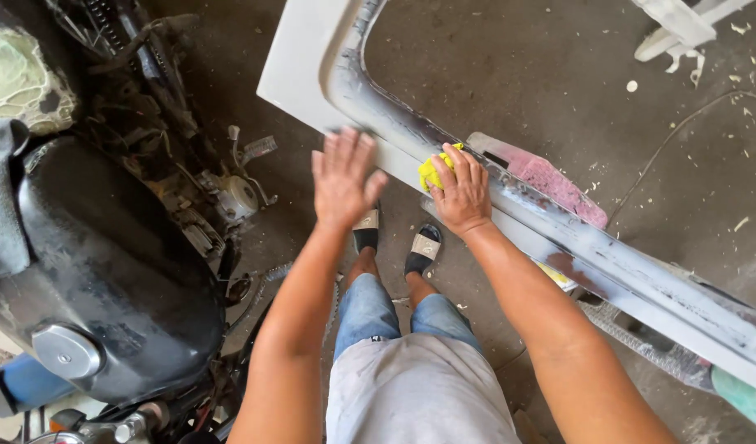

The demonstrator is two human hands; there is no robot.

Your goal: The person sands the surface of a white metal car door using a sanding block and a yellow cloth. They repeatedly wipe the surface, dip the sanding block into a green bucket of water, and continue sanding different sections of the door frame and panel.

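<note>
A long pale-grey body panel (306, 57) with a dark primed channel runs from the top centre down to the right edge. My left hand (343, 175) lies flat and open on the panel's near edge, fingers spread. My right hand (461, 193) presses a yellow cloth (432, 170) against the panel's primed strip, fingers curled over it. A patch of pink filler (551, 181) shows on the panel just right of that hand. My feet in black-and-white sandals stand on the concrete floor below the panel.
A black motorcycle (106, 263) with its fuel tank and engine fills the left side. White scraps (682, 29) and chips litter the floor at the top right. A thin cord (674, 131) trails across the concrete. A teal object (744, 399) sits at the lower right.
</note>
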